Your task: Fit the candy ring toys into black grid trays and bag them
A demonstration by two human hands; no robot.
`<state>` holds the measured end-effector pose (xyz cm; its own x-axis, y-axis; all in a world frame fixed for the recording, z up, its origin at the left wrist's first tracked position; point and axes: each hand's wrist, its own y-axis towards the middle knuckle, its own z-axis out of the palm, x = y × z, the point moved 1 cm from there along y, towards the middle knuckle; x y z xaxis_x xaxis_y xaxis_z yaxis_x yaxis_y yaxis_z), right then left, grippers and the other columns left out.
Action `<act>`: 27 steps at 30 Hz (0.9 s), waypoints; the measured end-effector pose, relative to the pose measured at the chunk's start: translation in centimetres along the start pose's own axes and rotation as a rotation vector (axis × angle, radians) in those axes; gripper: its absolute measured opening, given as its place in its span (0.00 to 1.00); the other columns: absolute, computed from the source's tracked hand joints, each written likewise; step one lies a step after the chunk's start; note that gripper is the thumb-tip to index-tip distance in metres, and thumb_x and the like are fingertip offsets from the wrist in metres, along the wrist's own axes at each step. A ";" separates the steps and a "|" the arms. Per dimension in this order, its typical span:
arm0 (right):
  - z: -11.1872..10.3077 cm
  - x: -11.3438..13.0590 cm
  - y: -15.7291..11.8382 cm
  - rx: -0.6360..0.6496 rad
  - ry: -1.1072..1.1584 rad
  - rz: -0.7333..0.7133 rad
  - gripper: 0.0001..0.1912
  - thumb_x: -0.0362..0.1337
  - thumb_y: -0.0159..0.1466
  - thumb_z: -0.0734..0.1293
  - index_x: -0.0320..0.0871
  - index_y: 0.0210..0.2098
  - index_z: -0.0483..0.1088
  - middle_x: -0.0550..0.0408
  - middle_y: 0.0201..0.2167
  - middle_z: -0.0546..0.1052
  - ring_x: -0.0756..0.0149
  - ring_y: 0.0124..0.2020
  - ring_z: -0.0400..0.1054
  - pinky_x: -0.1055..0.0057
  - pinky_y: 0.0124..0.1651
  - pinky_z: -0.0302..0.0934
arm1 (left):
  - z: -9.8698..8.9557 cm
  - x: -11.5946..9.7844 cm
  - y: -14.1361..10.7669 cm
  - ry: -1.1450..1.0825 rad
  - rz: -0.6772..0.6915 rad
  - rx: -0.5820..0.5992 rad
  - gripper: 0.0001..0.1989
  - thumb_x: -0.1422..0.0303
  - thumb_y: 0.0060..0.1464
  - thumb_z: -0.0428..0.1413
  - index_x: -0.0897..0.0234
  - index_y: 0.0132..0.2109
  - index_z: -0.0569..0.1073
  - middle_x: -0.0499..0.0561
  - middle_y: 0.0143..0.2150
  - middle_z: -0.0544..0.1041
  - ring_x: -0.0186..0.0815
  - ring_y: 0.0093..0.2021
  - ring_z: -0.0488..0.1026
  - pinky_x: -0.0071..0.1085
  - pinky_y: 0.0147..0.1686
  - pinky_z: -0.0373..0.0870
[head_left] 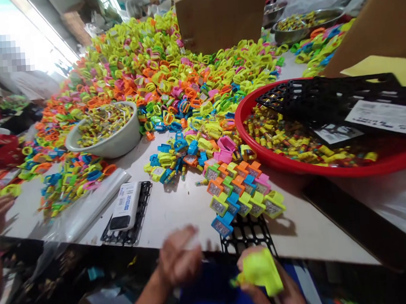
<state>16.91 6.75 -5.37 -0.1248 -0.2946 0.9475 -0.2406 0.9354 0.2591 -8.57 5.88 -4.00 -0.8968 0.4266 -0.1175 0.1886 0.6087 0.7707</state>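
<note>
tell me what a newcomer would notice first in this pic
The huge heap of neon yellow, orange and pink plastic pieces filling the middle of the view would catch the eye first. To its right sits a big red basin full of small yellow items. At the bottom, the right hand grips a neon yellow plastic piece beside the blurred left hand, just below a black grid tray holding neat rows of colored pieces.

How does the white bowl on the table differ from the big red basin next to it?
The white bowl looks clearly smaller than the red basin. The bowl stands among heaped colourful plastic pieces, while the basin sits beyond them. The bowl is uncovered, but a black plastic grid lies across the basin. Both are round and hold small yellowish items.
</note>
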 end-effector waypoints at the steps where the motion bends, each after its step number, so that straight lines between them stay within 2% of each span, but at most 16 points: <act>1: -0.1 -0.1 0.3 -0.077 -0.029 0.036 0.06 0.42 0.76 0.69 0.49 0.49 0.76 0.50 0.41 0.83 0.60 0.34 0.81 0.72 0.38 0.77 | 0.3 2.5 1.3 0.039 -0.048 -0.013 0.25 0.67 0.71 0.58 0.50 0.71 0.66 0.59 0.59 0.80 0.44 0.59 0.80 0.44 0.58 0.80; 3: -0.3 -0.1 1.2 -0.120 -0.036 0.097 0.07 0.42 0.74 0.71 0.47 0.49 0.75 0.50 0.41 0.83 0.60 0.34 0.81 0.71 0.38 0.77 | 1.1 7.3 3.6 0.124 -0.188 0.000 0.34 0.65 0.68 0.63 0.59 0.75 0.61 0.71 0.72 0.67 0.58 0.74 0.66 0.62 0.69 0.69; 5: -0.5 -0.1 2.2 -0.120 -0.036 0.113 0.07 0.42 0.74 0.72 0.46 0.47 0.75 0.49 0.40 0.84 0.60 0.35 0.81 0.70 0.38 0.76 | 2.3 10.7 5.0 0.243 -0.331 0.164 0.36 0.57 0.67 0.64 0.61 0.75 0.63 0.73 0.77 0.57 0.66 0.77 0.59 0.67 0.70 0.65; 6: -0.5 -0.1 2.8 -0.131 -0.043 0.109 0.07 0.41 0.73 0.72 0.46 0.46 0.75 0.49 0.40 0.84 0.60 0.35 0.81 0.70 0.37 0.76 | 2.9 11.7 5.3 0.253 -0.366 0.245 0.32 0.57 0.68 0.63 0.61 0.73 0.67 0.72 0.75 0.59 0.67 0.75 0.61 0.67 0.69 0.66; 8: -0.5 -0.4 3.6 -0.140 -0.063 0.113 0.07 0.39 0.72 0.71 0.46 0.48 0.75 0.50 0.41 0.84 0.60 0.37 0.82 0.69 0.40 0.77 | 4.0 12.2 5.3 0.228 -0.399 0.323 0.24 0.61 0.69 0.60 0.60 0.68 0.73 0.69 0.70 0.65 0.64 0.70 0.66 0.64 0.66 0.70; 10: -0.3 -0.6 4.1 -0.133 -0.076 0.126 0.07 0.36 0.72 0.70 0.46 0.50 0.75 0.50 0.43 0.84 0.60 0.41 0.83 0.69 0.44 0.77 | 4.7 11.3 4.8 0.208 -0.409 0.318 0.18 0.66 0.71 0.57 0.60 0.64 0.77 0.67 0.65 0.67 0.61 0.68 0.67 0.63 0.66 0.70; 12: 0.0 -0.6 4.3 -0.116 -0.080 0.128 0.08 0.33 0.72 0.69 0.46 0.51 0.75 0.51 0.44 0.84 0.60 0.44 0.83 0.69 0.48 0.76 | 5.0 9.8 4.1 0.209 -0.411 0.292 0.16 0.69 0.71 0.54 0.62 0.61 0.77 0.68 0.64 0.67 0.61 0.69 0.65 0.64 0.68 0.68; 15: 0.2 -0.4 4.6 -0.082 -0.130 0.074 0.10 0.29 0.73 0.66 0.47 0.49 0.75 0.53 0.43 0.84 0.61 0.44 0.82 0.69 0.49 0.75 | 4.8 7.2 2.8 0.190 -0.403 0.304 0.17 0.70 0.71 0.54 0.62 0.63 0.77 0.68 0.64 0.68 0.60 0.69 0.66 0.62 0.67 0.69; 18: -0.1 -0.1 4.8 -0.024 -0.302 -0.018 0.12 0.26 0.72 0.64 0.47 0.47 0.74 0.53 0.41 0.84 0.60 0.44 0.81 0.67 0.49 0.74 | 4.1 4.7 1.4 0.113 -0.390 0.348 0.20 0.69 0.70 0.57 0.60 0.66 0.74 0.66 0.64 0.68 0.56 0.66 0.70 0.54 0.62 0.76; 21: -0.3 -0.2 4.9 0.017 -0.456 -0.126 0.14 0.23 0.70 0.61 0.46 0.47 0.73 0.51 0.42 0.84 0.58 0.43 0.80 0.65 0.49 0.74 | 3.5 2.7 -0.2 0.000 -0.371 0.375 0.24 0.71 0.69 0.57 0.57 0.69 0.70 0.65 0.66 0.67 0.53 0.67 0.71 0.50 0.62 0.76; 24: -0.2 -1.0 4.8 -0.013 -0.568 -0.205 0.14 0.24 0.70 0.61 0.45 0.48 0.74 0.50 0.39 0.83 0.57 0.39 0.79 0.64 0.45 0.74 | 3.1 1.8 -1.1 -0.135 -0.328 0.311 0.28 0.73 0.69 0.57 0.57 0.73 0.64 0.64 0.66 0.71 0.50 0.66 0.73 0.47 0.63 0.76; 27: 0.2 -1.9 4.7 -0.057 -0.700 -0.249 0.15 0.26 0.70 0.62 0.43 0.50 0.75 0.48 0.38 0.83 0.53 0.37 0.78 0.60 0.45 0.73 | 3.0 1.9 -1.2 -0.220 -0.367 0.220 0.28 0.71 0.68 0.58 0.57 0.72 0.64 0.61 0.63 0.74 0.48 0.65 0.74 0.46 0.62 0.77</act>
<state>15.80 11.65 -6.01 -0.6620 -0.5367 0.5232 -0.2937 0.8279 0.4777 -9.25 7.95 -7.07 -0.8187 0.2741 -0.5045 -0.0230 0.8623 0.5058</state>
